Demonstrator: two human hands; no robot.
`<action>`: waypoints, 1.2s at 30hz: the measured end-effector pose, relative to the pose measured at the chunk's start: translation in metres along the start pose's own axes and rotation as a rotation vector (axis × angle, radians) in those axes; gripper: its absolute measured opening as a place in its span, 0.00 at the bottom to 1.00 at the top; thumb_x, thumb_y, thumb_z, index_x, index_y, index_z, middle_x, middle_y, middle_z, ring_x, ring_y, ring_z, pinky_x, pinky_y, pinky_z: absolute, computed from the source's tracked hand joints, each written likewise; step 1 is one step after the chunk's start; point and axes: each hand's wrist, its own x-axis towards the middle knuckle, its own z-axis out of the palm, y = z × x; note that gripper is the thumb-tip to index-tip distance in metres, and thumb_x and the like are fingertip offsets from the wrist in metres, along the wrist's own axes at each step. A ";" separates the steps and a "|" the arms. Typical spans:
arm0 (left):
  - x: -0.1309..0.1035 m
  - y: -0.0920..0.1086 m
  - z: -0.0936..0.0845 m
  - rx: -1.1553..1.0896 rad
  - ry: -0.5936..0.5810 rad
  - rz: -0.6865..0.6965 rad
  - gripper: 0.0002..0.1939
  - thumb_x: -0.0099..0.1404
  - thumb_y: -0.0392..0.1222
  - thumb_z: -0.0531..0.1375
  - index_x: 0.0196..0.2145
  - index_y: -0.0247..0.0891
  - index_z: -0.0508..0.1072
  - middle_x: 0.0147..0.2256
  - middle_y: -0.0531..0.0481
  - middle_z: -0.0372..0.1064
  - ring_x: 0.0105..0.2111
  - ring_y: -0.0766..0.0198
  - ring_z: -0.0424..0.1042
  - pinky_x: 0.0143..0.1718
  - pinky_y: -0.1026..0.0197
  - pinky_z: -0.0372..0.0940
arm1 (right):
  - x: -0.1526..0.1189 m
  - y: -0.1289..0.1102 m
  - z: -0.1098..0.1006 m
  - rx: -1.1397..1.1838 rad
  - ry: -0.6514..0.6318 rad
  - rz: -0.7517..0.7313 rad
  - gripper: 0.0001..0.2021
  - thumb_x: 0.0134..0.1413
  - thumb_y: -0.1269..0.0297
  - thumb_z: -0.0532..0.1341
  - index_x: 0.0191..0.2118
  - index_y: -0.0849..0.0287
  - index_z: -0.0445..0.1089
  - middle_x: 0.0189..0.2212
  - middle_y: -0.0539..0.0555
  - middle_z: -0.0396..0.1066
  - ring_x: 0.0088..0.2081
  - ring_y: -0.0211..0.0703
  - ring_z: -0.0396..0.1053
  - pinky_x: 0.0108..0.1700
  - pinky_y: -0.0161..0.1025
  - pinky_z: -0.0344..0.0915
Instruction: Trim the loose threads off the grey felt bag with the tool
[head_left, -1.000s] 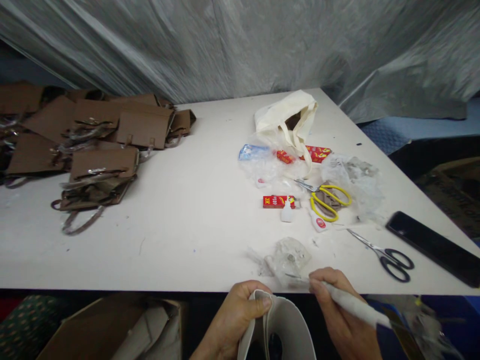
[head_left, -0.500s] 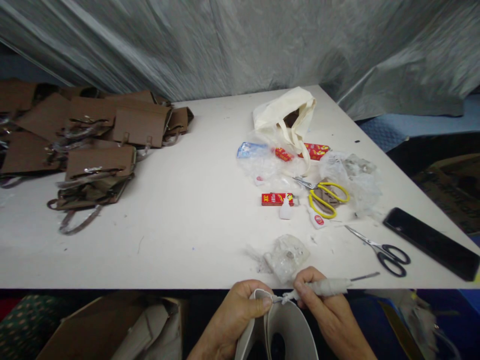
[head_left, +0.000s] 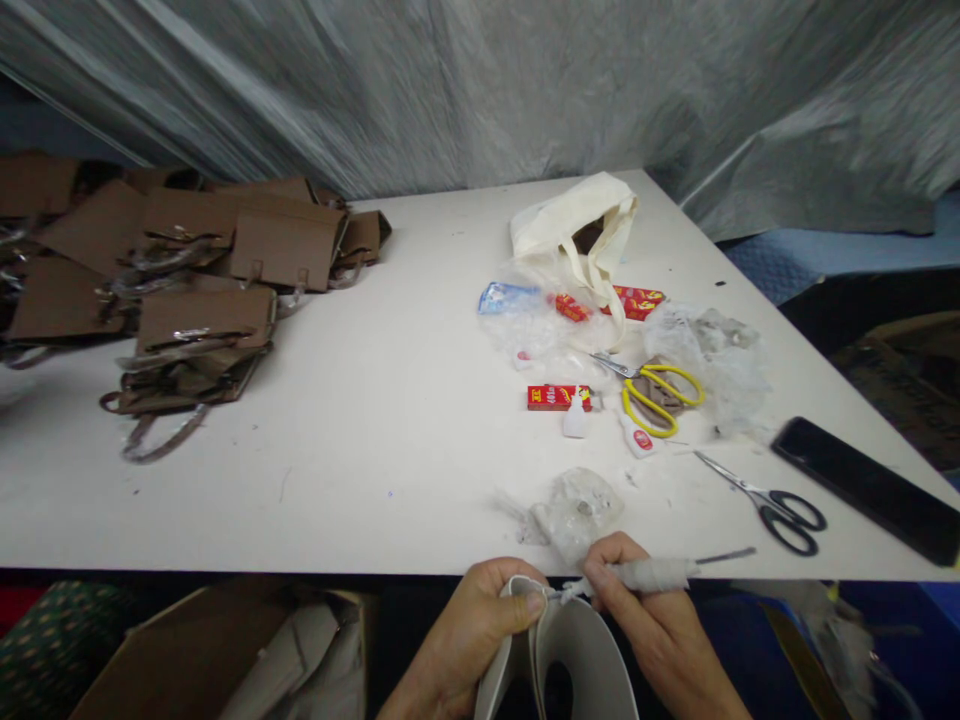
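Two hands, bottom centre. Left hand (head_left: 487,622) pinches the folded rim of a pale grey piece (head_left: 596,645) between thumb and fingers, probably to keep the layers together and steady against the tool. Right hand (head_left: 637,605) has its fingers closed round the wrapped handle of a tool (head_left: 654,574), gripped near its left end, likely for control close to the rim.

Tool lies across bottom centre, long axis nearly level, tilted a bit up to the right. Left end meets the rim by the left thumb, contact detail too small to tell; thin metal spike sticks out right. Piece's open edge faces up-frame, body runs down out of frame, so full length can't be told. Black-handled scissors (head_left: 756,495), lower right, loops toward the lower right, presumably within reach.
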 end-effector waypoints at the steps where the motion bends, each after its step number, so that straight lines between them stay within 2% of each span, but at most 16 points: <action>1: 0.000 0.000 0.001 -0.007 0.002 0.003 0.23 0.43 0.50 0.79 0.30 0.33 0.78 0.23 0.49 0.74 0.21 0.66 0.69 0.26 0.64 0.60 | 0.000 0.000 0.001 -0.005 -0.003 -0.003 0.17 0.71 0.50 0.56 0.33 0.55 0.67 0.25 0.46 0.62 0.29 0.40 0.63 0.33 0.35 0.60; 7: -0.002 0.002 0.005 -0.007 0.035 0.013 0.23 0.44 0.50 0.78 0.30 0.34 0.76 0.22 0.50 0.73 0.20 0.67 0.67 0.25 0.64 0.60 | 0.002 0.003 0.002 -0.035 -0.017 -0.010 0.16 0.72 0.52 0.55 0.34 0.55 0.68 0.27 0.47 0.63 0.31 0.41 0.65 0.36 0.35 0.62; 10: -0.002 0.003 0.006 -0.038 0.039 0.025 0.23 0.43 0.49 0.78 0.29 0.34 0.76 0.21 0.51 0.72 0.20 0.67 0.66 0.24 0.65 0.59 | 0.003 0.004 -0.001 -0.074 -0.046 -0.071 0.16 0.73 0.53 0.55 0.35 0.55 0.69 0.28 0.47 0.66 0.32 0.41 0.66 0.35 0.35 0.63; 12: -0.002 0.002 0.005 -0.079 0.039 0.027 0.22 0.41 0.48 0.79 0.28 0.34 0.75 0.21 0.50 0.72 0.19 0.67 0.66 0.23 0.65 0.59 | 0.002 0.004 -0.004 -0.134 -0.101 -0.237 0.16 0.74 0.53 0.55 0.34 0.54 0.70 0.28 0.48 0.69 0.31 0.41 0.67 0.34 0.36 0.63; 15: -0.005 0.000 0.005 -0.143 -0.008 0.016 0.19 0.44 0.45 0.78 0.28 0.34 0.76 0.22 0.48 0.74 0.21 0.65 0.68 0.25 0.64 0.60 | -0.005 0.001 -0.011 -0.332 -0.279 -0.574 0.10 0.73 0.61 0.58 0.38 0.52 0.73 0.30 0.50 0.76 0.32 0.43 0.70 0.36 0.39 0.64; 16: -0.006 0.000 0.005 -0.164 -0.031 0.015 0.18 0.45 0.44 0.77 0.28 0.34 0.76 0.23 0.48 0.74 0.21 0.65 0.68 0.25 0.63 0.61 | -0.009 -0.002 -0.013 -0.412 -0.326 -0.649 0.07 0.72 0.65 0.59 0.40 0.52 0.74 0.31 0.50 0.77 0.32 0.44 0.71 0.36 0.40 0.65; 18: -0.008 -0.001 0.005 -0.197 -0.055 0.018 0.16 0.48 0.42 0.76 0.29 0.35 0.75 0.23 0.48 0.74 0.21 0.65 0.68 0.26 0.62 0.61 | -0.017 -0.008 -0.017 -0.494 -0.364 -0.704 0.05 0.69 0.69 0.62 0.44 0.51 0.75 0.33 0.51 0.79 0.33 0.46 0.72 0.36 0.42 0.66; 20: -0.010 -0.001 0.004 -0.205 -0.036 0.028 0.15 0.48 0.40 0.76 0.29 0.35 0.75 0.22 0.50 0.72 0.21 0.65 0.67 0.26 0.63 0.60 | -0.024 -0.013 -0.019 -0.414 -0.286 -0.714 0.06 0.69 0.68 0.63 0.47 0.50 0.74 0.31 0.51 0.79 0.32 0.46 0.72 0.35 0.42 0.67; 24: -0.015 -0.002 0.001 -0.185 -0.010 0.066 0.16 0.48 0.42 0.76 0.29 0.35 0.74 0.21 0.51 0.71 0.20 0.66 0.66 0.24 0.63 0.59 | -0.034 -0.012 -0.016 -0.159 0.091 -0.636 0.08 0.72 0.58 0.60 0.51 0.46 0.74 0.29 0.51 0.78 0.30 0.46 0.74 0.33 0.41 0.69; 26: -0.019 -0.003 0.000 -0.171 -0.016 0.090 0.16 0.49 0.43 0.75 0.29 0.35 0.73 0.21 0.50 0.71 0.20 0.65 0.66 0.24 0.63 0.58 | -0.038 -0.008 -0.009 -0.071 0.208 -0.557 0.11 0.74 0.56 0.57 0.54 0.43 0.74 0.30 0.51 0.79 0.30 0.45 0.77 0.33 0.39 0.72; 29: -0.024 -0.009 -0.001 -0.156 -0.010 0.132 0.18 0.48 0.45 0.76 0.28 0.35 0.73 0.20 0.51 0.70 0.20 0.66 0.66 0.24 0.63 0.57 | -0.044 -0.006 0.001 0.008 0.216 -0.510 0.14 0.75 0.58 0.54 0.59 0.42 0.71 0.34 0.49 0.81 0.32 0.43 0.80 0.38 0.36 0.76; 33: -0.029 -0.017 0.000 -0.133 0.018 0.194 0.19 0.47 0.46 0.76 0.29 0.36 0.73 0.20 0.53 0.68 0.19 0.68 0.63 0.23 0.64 0.55 | -0.052 -0.016 0.007 -0.062 0.192 -0.429 0.07 0.72 0.59 0.59 0.45 0.45 0.76 0.33 0.47 0.81 0.31 0.42 0.79 0.37 0.32 0.75; 36: -0.035 -0.019 0.002 -0.069 0.035 0.209 0.22 0.46 0.50 0.76 0.29 0.37 0.72 0.20 0.55 0.67 0.21 0.68 0.63 0.24 0.64 0.55 | -0.058 -0.021 0.009 -0.088 0.185 -0.383 0.09 0.70 0.58 0.60 0.39 0.48 0.77 0.30 0.47 0.78 0.27 0.40 0.76 0.31 0.30 0.72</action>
